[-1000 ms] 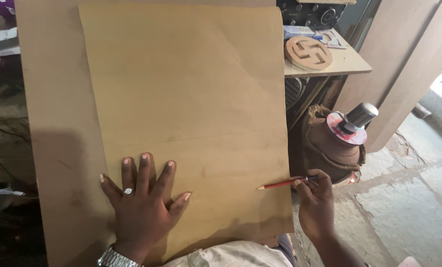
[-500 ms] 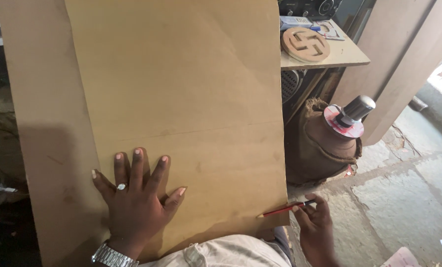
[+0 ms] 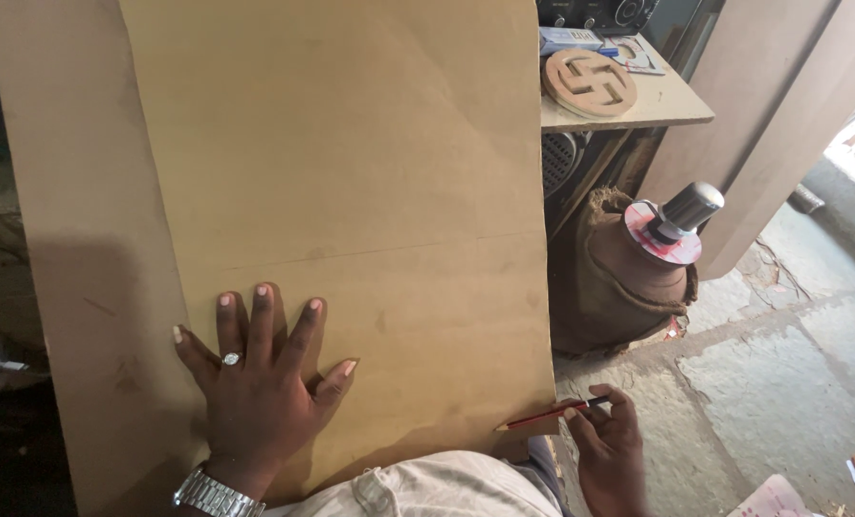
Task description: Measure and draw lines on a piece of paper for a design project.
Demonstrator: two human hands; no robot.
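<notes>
The upper board (image 3: 351, 144) runs past the top edge; its near edge seems hidden by clothing.

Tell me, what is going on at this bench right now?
A person leans over a large tan board that lies on a second, wider board. The left hand is pressed flat on the upper board, fingers spread, with a ring and a metal wristwatch. The right hand holds a red pencil with its tip at the board's right edge near the lower corner. A faint pencilled line crosses the board above the left hand. Beside it, a round wooden carving rests on a small table.
</notes>
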